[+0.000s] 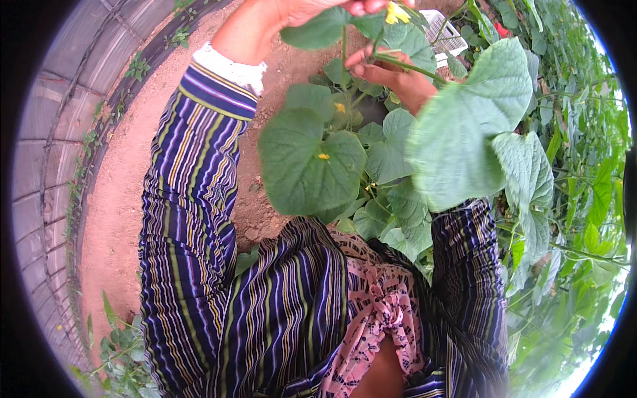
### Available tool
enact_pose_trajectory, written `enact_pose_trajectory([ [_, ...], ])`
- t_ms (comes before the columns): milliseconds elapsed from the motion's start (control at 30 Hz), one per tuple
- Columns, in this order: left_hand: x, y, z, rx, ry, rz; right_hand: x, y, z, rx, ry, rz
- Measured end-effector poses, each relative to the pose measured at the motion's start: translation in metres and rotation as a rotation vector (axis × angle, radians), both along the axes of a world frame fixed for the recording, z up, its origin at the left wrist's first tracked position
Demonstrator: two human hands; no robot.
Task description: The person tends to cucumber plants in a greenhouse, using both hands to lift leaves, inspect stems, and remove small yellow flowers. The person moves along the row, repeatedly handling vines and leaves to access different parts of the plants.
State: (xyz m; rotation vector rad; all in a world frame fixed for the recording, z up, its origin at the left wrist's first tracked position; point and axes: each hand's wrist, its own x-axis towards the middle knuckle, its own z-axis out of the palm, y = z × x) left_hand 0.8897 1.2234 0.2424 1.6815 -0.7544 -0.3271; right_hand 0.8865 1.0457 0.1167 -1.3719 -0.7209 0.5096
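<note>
My left hand (303, 9) reaches to the top edge of the view, which cuts part of it off. Its fingertips are beside a yellow flower (397, 13) and the upper leaves of a cucumber vine. Lower and to the right, my right hand (395, 77) has thumb and fingers closed around a green vine stem (408, 66). A large, slightly blurred leaf (460, 134) hides the right wrist and part of the forearm. Below the hands, a broad green leaf (311, 161) carries a small yellow petal piece (323, 156).
A white plastic crate (443, 37) stands on the soil beyond my right hand, with a red object (501, 30) near it. Dense climbing vines (592, 164) line the right side. Reddish bare soil (117, 199) runs along the left, beside a sheeted wall (45, 164) with cords.
</note>
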Motion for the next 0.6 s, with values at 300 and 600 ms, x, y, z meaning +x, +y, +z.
enact_pose_trajectory([
  [300,0.002,-0.006,0.013,-0.030,-0.262,0.295,0.018,-0.015,-0.005,-0.465,-1.051,-0.866],
  [600,0.048,-0.041,-0.073,-0.121,-0.113,0.315,0.003,-0.063,-0.084,-1.156,-0.628,-0.620],
])
